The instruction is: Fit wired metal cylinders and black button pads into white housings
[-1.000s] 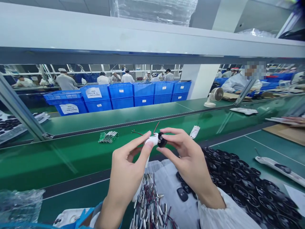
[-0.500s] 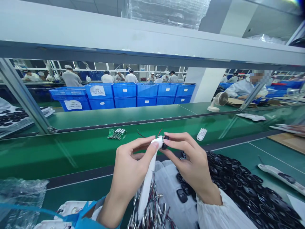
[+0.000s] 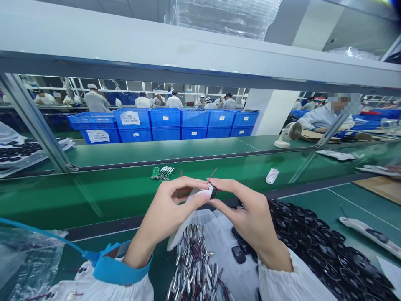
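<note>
A white plastic housing (image 3: 197, 196) is held in front of the wearer, just above the dark near edge of the green conveyor bench (image 3: 94, 196), with its long body slanting down and to the left. A black round part (image 3: 213, 191) is seated at its upper end, and a thin red wire (image 3: 213, 173) rises from that end.

The housing is pinched by the left hand (image 3: 167, 213), with thumb and fingers closed around its body. The black round part is clamped between the thumb and fingers of the right hand (image 3: 247, 217). The two hands are brought together, their fingertips meeting at the joint.

The step in hand is judged to be the fitting of the black round part to the housing. The next move is judged to call for a steady pinch until the seating is confirmed, with the red wire kept clear of the joint.

Below the hands, a heap of wired metal cylinders (image 3: 192, 267) is laid on a white sheet, with a black oval piece (image 3: 238, 254) beside it. Black round parts (image 3: 313, 251) are massed to the right. A cluster of small green circuit boards (image 3: 163, 173) lies on the belt beyond.
</note>
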Available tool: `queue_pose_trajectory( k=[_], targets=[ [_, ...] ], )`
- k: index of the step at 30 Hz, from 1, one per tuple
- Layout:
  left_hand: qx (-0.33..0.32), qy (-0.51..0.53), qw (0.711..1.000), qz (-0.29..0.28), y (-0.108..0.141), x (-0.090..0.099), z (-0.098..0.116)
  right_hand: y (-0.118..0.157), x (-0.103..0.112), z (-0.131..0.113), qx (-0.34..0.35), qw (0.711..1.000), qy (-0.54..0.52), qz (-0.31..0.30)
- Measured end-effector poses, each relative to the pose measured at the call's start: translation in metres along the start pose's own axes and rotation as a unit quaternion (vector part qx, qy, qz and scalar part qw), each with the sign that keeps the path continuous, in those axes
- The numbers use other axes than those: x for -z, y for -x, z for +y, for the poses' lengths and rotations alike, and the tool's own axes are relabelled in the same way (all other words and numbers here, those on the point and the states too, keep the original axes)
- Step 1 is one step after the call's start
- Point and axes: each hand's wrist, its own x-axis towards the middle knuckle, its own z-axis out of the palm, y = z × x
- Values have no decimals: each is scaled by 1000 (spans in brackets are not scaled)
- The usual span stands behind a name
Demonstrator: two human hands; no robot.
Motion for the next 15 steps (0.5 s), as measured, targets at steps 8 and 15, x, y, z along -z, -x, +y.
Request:
queue_pose_trajectory(
  k=[8, 15],
  targets=[
    [8, -36, 998, 45, 0, -4, -7, -1, -6, -1, -72, 994, -1, -76],
    [-11, -372, 928, 0, -27, 47, -61, 3, -13, 20, -284, 887, 141, -335]
  ],
)
